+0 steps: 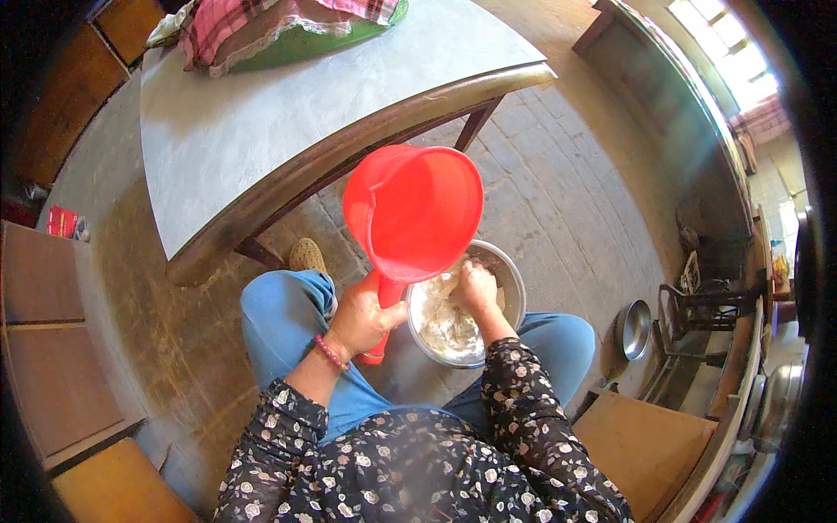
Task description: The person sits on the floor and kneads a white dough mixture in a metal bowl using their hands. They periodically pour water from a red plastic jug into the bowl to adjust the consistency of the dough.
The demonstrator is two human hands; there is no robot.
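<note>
My left hand (pixel 365 316) grips the handle of a red plastic water dipper (pixel 428 209). The dipper is tilted, its wide mouth facing up towards me, and its lower rim overlaps the edge of a steel bowl (pixel 520 287) in my view. No water can be made out in it. Inside the bowl lies a pale, partly clumped flour mixture (pixel 448 327). My right hand (pixel 476 287) reaches down into that mixture with curled fingers. Its fingertips are hidden, so whether they close on any dough cannot be told. The bowl sits between my knees.
A table (pixel 288 124) with a pale top stands just ahead, bearing a green basket or tray (pixel 301 49) under a pink plaid cloth (pixel 229 29). To the right, a metal basin (pixel 634 330) leans beside a small chair (pixel 693 314). Wooden cabinets (pixel 52 327) line the left.
</note>
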